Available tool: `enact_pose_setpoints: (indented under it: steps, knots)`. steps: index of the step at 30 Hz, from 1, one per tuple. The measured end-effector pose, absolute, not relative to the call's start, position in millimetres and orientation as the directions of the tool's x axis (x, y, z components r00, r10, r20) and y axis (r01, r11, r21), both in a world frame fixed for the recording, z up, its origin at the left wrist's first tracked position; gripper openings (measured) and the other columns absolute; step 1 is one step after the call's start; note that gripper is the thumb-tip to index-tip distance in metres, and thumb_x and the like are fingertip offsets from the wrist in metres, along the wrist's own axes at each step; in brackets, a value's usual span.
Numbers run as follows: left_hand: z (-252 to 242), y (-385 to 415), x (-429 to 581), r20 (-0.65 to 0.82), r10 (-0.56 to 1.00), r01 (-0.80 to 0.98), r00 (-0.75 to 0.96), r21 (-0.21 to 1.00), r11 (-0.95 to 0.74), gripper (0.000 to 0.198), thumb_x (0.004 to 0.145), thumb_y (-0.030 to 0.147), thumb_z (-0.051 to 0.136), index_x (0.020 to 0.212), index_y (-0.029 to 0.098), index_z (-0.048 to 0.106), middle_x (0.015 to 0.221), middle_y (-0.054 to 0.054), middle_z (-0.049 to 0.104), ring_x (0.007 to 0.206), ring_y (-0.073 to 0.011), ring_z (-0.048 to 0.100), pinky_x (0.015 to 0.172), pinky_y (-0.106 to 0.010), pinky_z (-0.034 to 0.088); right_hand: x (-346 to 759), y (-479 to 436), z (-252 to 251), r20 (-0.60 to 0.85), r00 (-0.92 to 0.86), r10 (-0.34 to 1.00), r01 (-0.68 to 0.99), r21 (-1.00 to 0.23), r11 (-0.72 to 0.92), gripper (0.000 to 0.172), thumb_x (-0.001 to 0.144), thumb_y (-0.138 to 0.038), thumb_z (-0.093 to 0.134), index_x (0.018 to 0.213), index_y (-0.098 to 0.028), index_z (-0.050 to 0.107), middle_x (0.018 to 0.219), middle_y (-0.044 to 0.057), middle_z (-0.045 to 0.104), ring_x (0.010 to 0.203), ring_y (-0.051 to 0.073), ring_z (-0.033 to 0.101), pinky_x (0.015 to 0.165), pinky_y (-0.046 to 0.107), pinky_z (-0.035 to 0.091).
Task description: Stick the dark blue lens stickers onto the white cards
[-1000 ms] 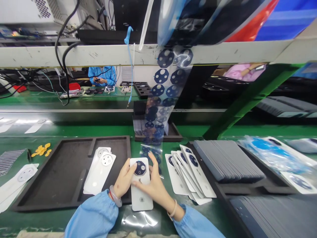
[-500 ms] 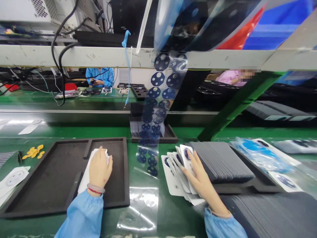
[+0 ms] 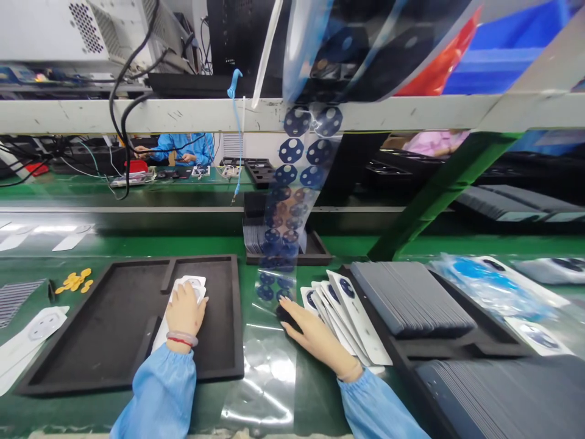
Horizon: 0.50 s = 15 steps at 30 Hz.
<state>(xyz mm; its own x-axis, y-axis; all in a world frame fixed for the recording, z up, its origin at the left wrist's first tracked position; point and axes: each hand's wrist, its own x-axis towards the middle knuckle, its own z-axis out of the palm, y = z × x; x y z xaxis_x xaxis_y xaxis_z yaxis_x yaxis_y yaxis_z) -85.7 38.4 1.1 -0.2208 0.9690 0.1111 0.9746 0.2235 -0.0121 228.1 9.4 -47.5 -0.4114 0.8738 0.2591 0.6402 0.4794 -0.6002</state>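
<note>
My left hand (image 3: 184, 315) lies palm down, fingers flat, on a small stack of white phone back covers (image 3: 194, 283) inside a black foam tray (image 3: 114, 317). My right hand (image 3: 313, 334) reaches left over the green bench, fingers together. Its fingertips pinch a dark round sticker (image 3: 284, 315) at the lower end of a hanging clear film strip (image 3: 292, 183) that carries several dark blue round stickers. A fan of white back covers (image 3: 350, 308) with dark camera rings lies just right of this hand.
Trays of stacked grey sheets (image 3: 411, 299) fill the right side, with blue-filmed covers (image 3: 493, 286) beyond. Yellow bits (image 3: 73, 281) and more white covers (image 3: 36, 326) lie at the left. A white beam (image 3: 137, 113) runs overhead. A person in blue (image 3: 183, 146) works at the far bench.
The white cover both hands held went into the black tray under my left hand. My right hand went to the fanned covers, then came back left to the film strip's lower end.
</note>
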Motion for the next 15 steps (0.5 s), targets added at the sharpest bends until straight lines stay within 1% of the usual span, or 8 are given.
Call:
enact_pose_setpoints:
  steps: [2,4,7,9,11,12,13,15]
  knots:
    - [1,38,-85,0.173,0.961,0.977,-0.215,0.04,0.212,0.053,0.088,0.036,0.05,0.13,0.005,0.043,0.118,-0.022,0.061,0.11,-0.0336,0.058,0.087,-0.042,0.048,228,11,-48,0.274,-0.362,0.891,0.63,-0.633,0.45,0.04,0.093,-0.027,0.048,0.132,-0.024,0.057,0.133,0.008,0.06,0.123,0.026,0.056,0.106,0.046,0.045]
    - [3,38,-82,0.269,0.937,0.971,-0.224,0.14,0.192,0.063,0.086,0.037,0.054,0.136,0.003,0.037,0.12,-0.024,0.059,0.112,-0.0353,0.058,0.093,-0.047,0.045,228,12,-48,0.265,-0.275,0.924,0.628,-0.679,0.381,0.035,0.094,-0.028,0.043,0.123,-0.024,0.062,0.12,0.008,0.068,0.109,0.026,0.065,0.095,0.044,0.052]
    - [10,38,-77,0.402,0.872,0.904,-0.28,0.415,0.099,0.078,0.08,0.046,0.061,0.142,0.009,0.033,0.129,-0.022,0.051,0.117,-0.0359,0.054,0.095,-0.048,0.046,227,17,-50,0.228,-0.095,0.969,0.61,-0.756,0.238,0.033,0.093,-0.032,0.04,0.113,-0.021,0.064,0.091,0.007,0.075,0.077,0.026,0.071,0.073,0.04,0.057]
    - [17,36,-72,0.421,0.851,0.778,-0.314,0.628,-0.024,0.085,0.073,0.052,0.068,0.143,0.015,0.035,0.133,-0.018,0.047,0.121,-0.0341,0.051,0.096,-0.047,0.045,227,21,-49,0.222,0.04,0.974,0.513,-0.841,0.171,0.033,0.093,-0.036,0.041,0.112,-0.02,0.062,0.079,0.006,0.073,0.069,0.025,0.069,0.07,0.04,0.056]
    - [23,32,-66,0.319,0.909,0.53,-0.269,0.837,-0.137,0.084,0.07,0.053,0.071,0.141,0.02,0.039,0.133,-0.014,0.048,0.111,-0.0284,0.054,0.093,-0.043,0.046,226,23,-44,0.238,0.167,0.957,0.356,-0.92,0.167,0.034,0.093,-0.041,0.044,0.114,-0.019,0.058,0.085,0.007,0.073,0.076,0.024,0.07,0.075,0.04,0.057]
    - [25,29,-62,0.229,0.957,0.348,-0.176,0.924,-0.157,0.081,0.071,0.053,0.07,0.139,0.021,0.041,0.133,-0.014,0.049,0.1,-0.0241,0.057,0.088,-0.04,0.048,224,23,-39,0.258,0.218,0.941,0.299,-0.936,0.188,0.034,0.093,-0.042,0.047,0.114,-0.018,0.057,0.092,0.009,0.073,0.083,0.024,0.07,0.078,0.04,0.057]
    - [27,26,-57,0.138,0.99,0.143,-0.034,0.981,-0.132,0.078,0.073,0.055,0.068,0.138,0.021,0.043,0.134,-0.014,0.05,0.089,-0.0196,0.057,0.081,-0.035,0.049,221,21,-32,0.294,0.257,0.921,0.28,-0.934,0.22,0.033,0.093,-0.043,0.049,0.114,-0.018,0.057,0.098,0.01,0.072,0.089,0.024,0.069,0.081,0.041,0.056]
    - [31,17,-47,0.039,0.957,-0.214,0.288,0.977,0.025,0.076,0.075,0.062,0.063,0.135,0.018,0.048,0.136,-0.018,0.052,0.072,-0.0129,0.052,0.067,-0.029,0.046,210,16,-16,0.418,0.279,0.865,0.359,-0.88,0.31,0.028,0.092,-0.039,0.053,0.111,-0.019,0.059,0.108,0.012,0.069,0.097,0.025,0.067,0.086,0.042,0.055]
